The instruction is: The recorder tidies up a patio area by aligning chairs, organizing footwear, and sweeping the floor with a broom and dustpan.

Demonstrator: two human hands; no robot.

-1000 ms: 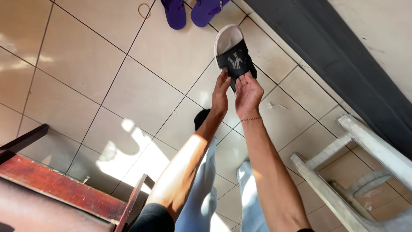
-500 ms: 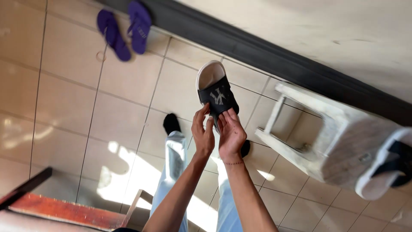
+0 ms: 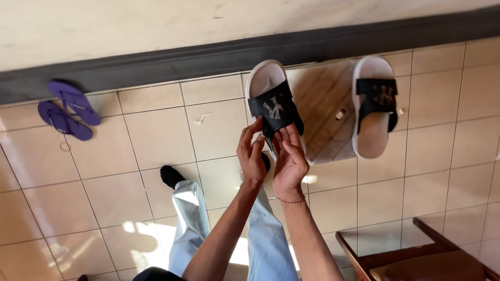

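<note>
I hold up a white slide sandal [image 3: 264,82] with a black strap bearing a pale emblem. My left hand [image 3: 251,154] and my right hand [image 3: 289,160] both grip its near end, fingers pressed against the strap and sole. A matching second sandal [image 3: 372,106] lies on a round pale wooden stool top [image 3: 323,109] just right of the held one. My legs in light blue jeans [image 3: 190,218] and black socks stretch out over the tiled floor below my arms.
A pair of purple flip-flops [image 3: 69,109] lies on the beige tiles at the left by the dark skirting [image 3: 156,65] of the wall. A dark red wooden chair or frame [image 3: 416,257] stands at the lower right. Sunlight patches fall on the floor near my legs.
My view has swung right: the flip-flops slid to the left edge, and the stool top with the second sandal now sits beside the held sandal. Both hands keep holding it.
</note>
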